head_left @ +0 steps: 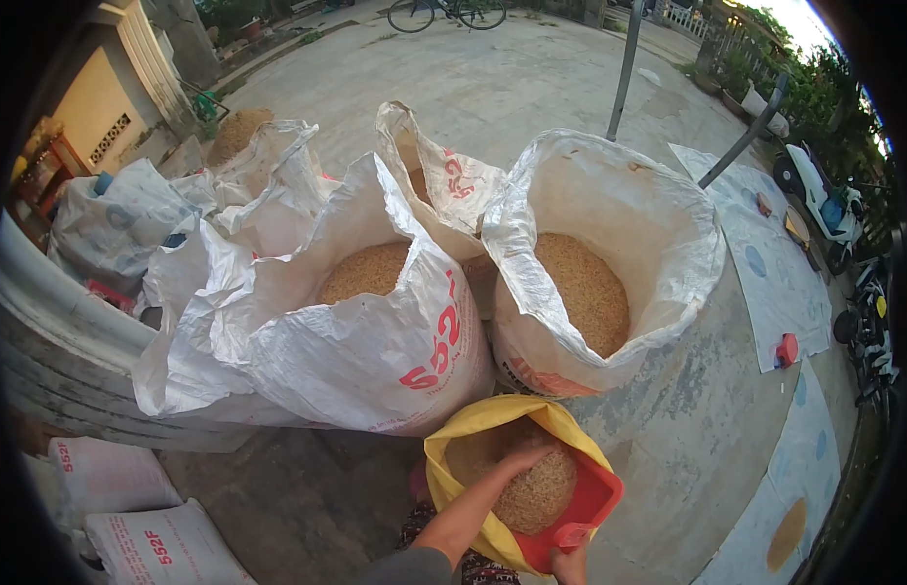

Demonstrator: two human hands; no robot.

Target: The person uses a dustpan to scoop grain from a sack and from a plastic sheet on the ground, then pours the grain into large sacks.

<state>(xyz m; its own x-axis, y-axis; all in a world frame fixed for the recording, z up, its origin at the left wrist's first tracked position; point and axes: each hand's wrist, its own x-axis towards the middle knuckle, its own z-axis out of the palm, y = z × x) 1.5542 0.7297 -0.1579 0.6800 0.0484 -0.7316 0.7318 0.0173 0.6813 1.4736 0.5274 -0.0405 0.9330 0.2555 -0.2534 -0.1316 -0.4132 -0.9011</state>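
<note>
A yellow sack (463,425) stands in front of me with its mouth wide, holding tan grain (536,497) that looks like unhusked rice. My left hand (530,454) reaches inside it, fingers stretched out against the far side of the grain; their tips are hard to make out. A red plastic scoop (600,480) sits in the sack's mouth with grain on it. Near the front rim, my right hand (571,565) is closed on the scoop's handle end.
Large white sacks of grain stand just beyond: one at left (356,361), one at right (517,263), a smaller one (453,185) behind. Filled sacks (166,546) lie at lower left. White sheets (766,263) cover ground at right, near parked motorbikes (868,331). A metal pole (625,73) rises behind.
</note>
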